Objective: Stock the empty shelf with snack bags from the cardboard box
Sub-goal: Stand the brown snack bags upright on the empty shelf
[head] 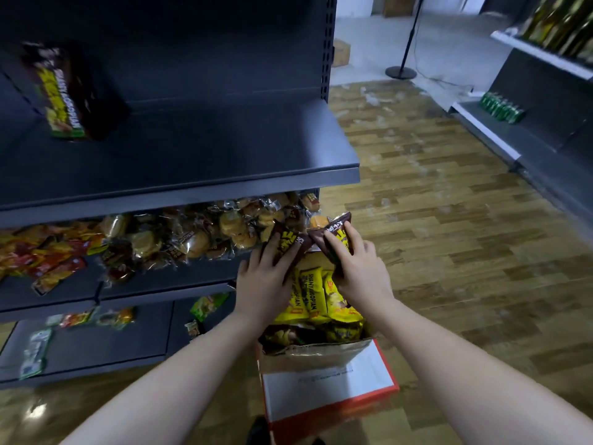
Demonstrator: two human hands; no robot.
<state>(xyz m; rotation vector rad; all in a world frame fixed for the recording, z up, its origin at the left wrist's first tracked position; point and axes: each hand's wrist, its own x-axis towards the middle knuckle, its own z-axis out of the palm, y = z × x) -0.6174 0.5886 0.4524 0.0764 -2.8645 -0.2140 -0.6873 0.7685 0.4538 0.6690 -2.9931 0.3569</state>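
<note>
An open cardboard box [324, 358] stands on the floor beside the shelving, with yellow snack bags [316, 297] upright inside it. My left hand [263, 281] grips a dark brown snack bag [290, 242] just above the box. My right hand [356, 268] holds a second dark brown bag [337, 231] next to it. The dark grey upper shelf [199, 149] is almost bare, with one dark brown snack bag [69, 94] standing at its far left.
The shelf below holds wrapped buns [199, 232] and red-orange packets [45, 255]. The bottom shelf has a few green packets [208, 305]. Across the wooden floor, a second shelving unit carries green cans [502, 107] and bottles [558, 20]. A black pole stand [401, 70] is at the back.
</note>
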